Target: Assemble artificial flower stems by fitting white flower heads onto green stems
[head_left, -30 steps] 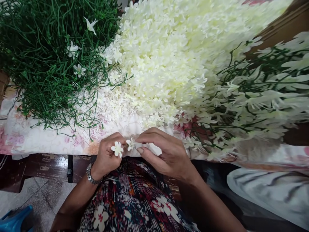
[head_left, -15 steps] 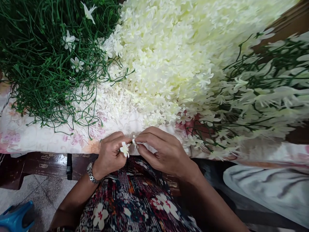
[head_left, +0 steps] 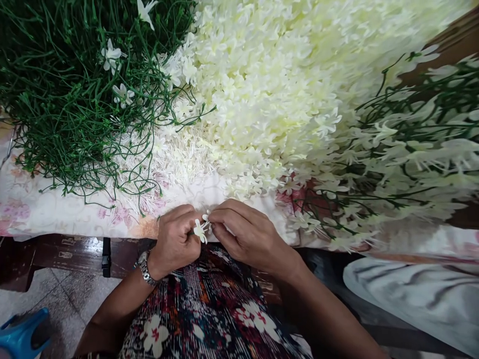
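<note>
My left hand (head_left: 174,239) is closed around a small white artificial flower (head_left: 200,231) at the table's near edge; a metal watch sits on that wrist. My right hand (head_left: 243,232) pinches a tiny white flower part (head_left: 205,217) between thumb and forefinger, held right against the flower in the left hand. Both hands meet just above my patterned lap (head_left: 209,309). Behind them lies a big heap of loose cream flower heads (head_left: 269,85).
A pile of bare green plastic stems (head_left: 67,99) fills the left of the floral cloth (head_left: 56,214). White stamen pieces (head_left: 175,159) lie between the piles. Finished flowered stems (head_left: 404,149) lie at right. A blue object (head_left: 22,334) is on the floor; grey cloth (head_left: 411,294) at right.
My hands have drawn together: the flower in my left hand moved right toward the piece pinched in my right hand, and the two now touch.
</note>
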### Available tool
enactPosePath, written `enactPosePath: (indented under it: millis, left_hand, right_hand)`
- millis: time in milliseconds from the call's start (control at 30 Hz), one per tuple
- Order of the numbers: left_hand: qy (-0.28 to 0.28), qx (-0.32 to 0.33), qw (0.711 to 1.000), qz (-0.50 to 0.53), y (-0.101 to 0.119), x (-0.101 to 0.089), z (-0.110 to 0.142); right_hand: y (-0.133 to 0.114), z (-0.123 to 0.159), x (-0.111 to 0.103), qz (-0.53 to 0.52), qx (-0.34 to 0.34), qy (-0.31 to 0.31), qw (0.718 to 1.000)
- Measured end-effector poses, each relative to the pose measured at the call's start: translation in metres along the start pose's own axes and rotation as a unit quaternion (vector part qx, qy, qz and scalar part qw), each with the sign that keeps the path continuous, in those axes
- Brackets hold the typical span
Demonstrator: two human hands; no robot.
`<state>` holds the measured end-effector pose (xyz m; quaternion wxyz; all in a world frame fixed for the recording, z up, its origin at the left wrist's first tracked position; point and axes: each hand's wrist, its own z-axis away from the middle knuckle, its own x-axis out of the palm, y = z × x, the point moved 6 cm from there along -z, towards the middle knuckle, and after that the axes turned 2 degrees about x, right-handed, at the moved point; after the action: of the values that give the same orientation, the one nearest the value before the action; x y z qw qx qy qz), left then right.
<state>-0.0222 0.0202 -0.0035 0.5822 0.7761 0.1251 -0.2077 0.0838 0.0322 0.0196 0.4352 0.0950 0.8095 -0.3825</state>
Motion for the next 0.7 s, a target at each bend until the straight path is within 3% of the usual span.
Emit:
enactPosePath:
  millis: [167, 300, 400, 700]
  left_hand:
    - [-0.002, -0.006, 1.0, 0.008, -0.001, -0.001, 0.0]
    - [-0.021, -0.019, 0.999, 0.041, -0.001, -0.004, 0.0]
    - [-0.002, -0.019, 0.999, 0.05, 0.001, -0.009, 0.0]
    - [-0.01, -0.029, 0.996, 0.08, 0.005, -0.009, -0.004]
  right_hand:
    - [0.0, -0.002, 0.002, 0.001, 0.0, -0.012, 1.0]
    - [0.001, 0.0, -0.002, -0.036, 0.011, 0.024, 0.999]
    - [0.001, 0.001, -0.006, -0.044, 0.011, 0.057, 0.997]
    - [0.0, 0.0, -0.009, -0.056, 0.007, 0.059, 0.997]
